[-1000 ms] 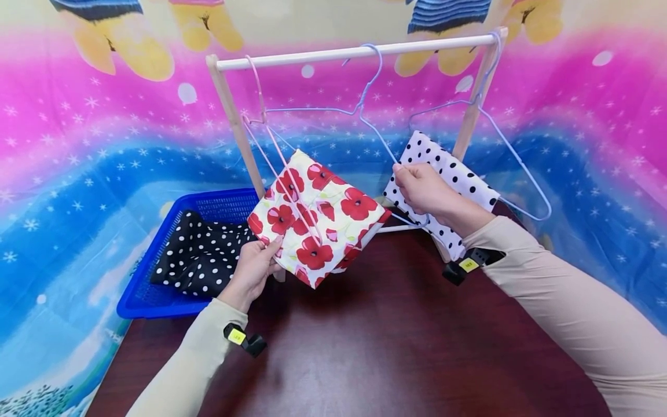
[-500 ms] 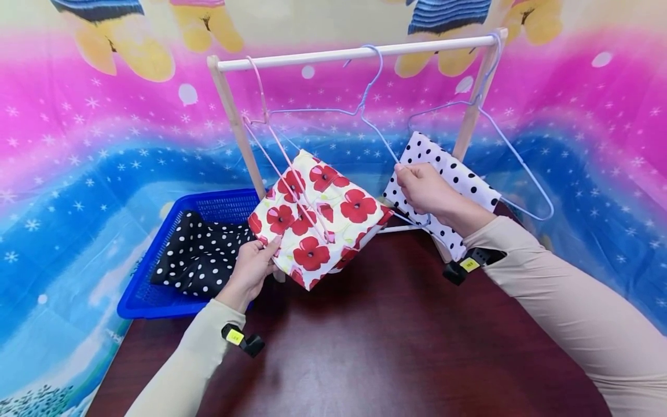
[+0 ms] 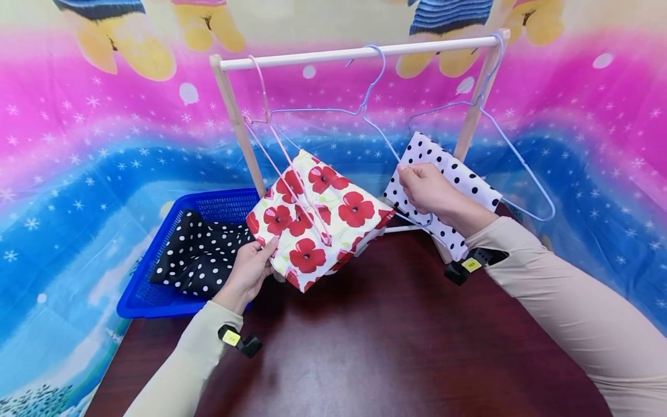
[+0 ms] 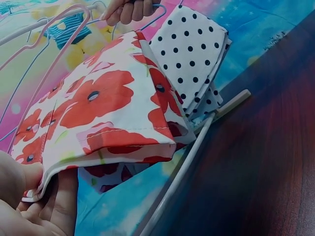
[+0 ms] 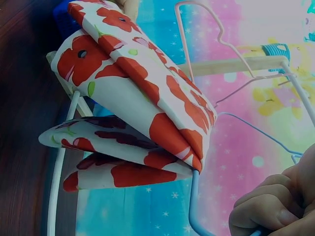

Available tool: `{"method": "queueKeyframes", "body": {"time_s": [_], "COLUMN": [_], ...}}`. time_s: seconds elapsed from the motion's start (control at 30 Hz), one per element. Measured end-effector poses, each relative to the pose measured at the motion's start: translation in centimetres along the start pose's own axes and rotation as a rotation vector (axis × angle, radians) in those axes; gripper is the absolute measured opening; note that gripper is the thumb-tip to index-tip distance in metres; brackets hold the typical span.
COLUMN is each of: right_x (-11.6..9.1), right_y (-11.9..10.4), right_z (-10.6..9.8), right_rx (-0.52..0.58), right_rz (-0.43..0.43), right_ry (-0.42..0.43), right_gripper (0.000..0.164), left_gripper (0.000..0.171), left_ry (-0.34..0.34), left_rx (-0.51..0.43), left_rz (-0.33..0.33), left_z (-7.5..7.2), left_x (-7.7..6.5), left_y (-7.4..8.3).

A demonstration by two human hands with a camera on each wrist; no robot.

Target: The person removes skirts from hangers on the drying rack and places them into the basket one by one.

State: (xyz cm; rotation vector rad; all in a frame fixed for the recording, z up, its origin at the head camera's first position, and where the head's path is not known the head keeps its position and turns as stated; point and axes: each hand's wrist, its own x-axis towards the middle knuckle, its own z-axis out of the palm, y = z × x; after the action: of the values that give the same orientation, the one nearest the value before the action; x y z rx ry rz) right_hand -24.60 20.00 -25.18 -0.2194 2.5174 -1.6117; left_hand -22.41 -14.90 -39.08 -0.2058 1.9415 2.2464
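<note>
A folded cloth with red flowers hangs over the lower bar of the blue middle hanger. My left hand pinches its lower left edge between thumb and fingers, as the left wrist view also shows. With curled fingers, my right hand grips the right side of that hanger. The pink hanger dangles in front of the flowered cloth, its lower end against or close to the fabric. In the right wrist view, the flowered cloth shows several folded layers, and the blue wire runs out of its end.
On the right, a white cloth with black dots hangs from another blue hanger. All hangers hook over the rack's white bar. A blue basket at left holds a black dotted cloth. Below is a dark table.
My left hand has moved slightly left and down, drawing the flowered cloth's lower corner with it. The pink hanger's lower end has shifted a little right. My right hand keeps nearly the same place.
</note>
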Motion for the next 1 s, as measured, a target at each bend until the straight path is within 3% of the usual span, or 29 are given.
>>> {"method": "queueKeyframes", "body": {"time_s": [0.53, 1.0], "right_x": [-0.25, -0.08], "right_y": [-0.01, 0.08], "right_z": [-0.21, -0.18], "right_rx": [-0.005, -0.004], "right_rz": [-0.008, 0.0], "right_ry": [0.002, -0.002], "right_gripper": [0.053, 0.053], "left_gripper": [0.036, 0.047], "left_ry": [-0.011, -0.015], "left_rx": [-0.029, -0.018], "left_rz": [-0.002, 0.004], "left_z": [-0.12, -0.74], "left_x": [-0.26, -0.58], "left_y": [0.07, 0.12]}}
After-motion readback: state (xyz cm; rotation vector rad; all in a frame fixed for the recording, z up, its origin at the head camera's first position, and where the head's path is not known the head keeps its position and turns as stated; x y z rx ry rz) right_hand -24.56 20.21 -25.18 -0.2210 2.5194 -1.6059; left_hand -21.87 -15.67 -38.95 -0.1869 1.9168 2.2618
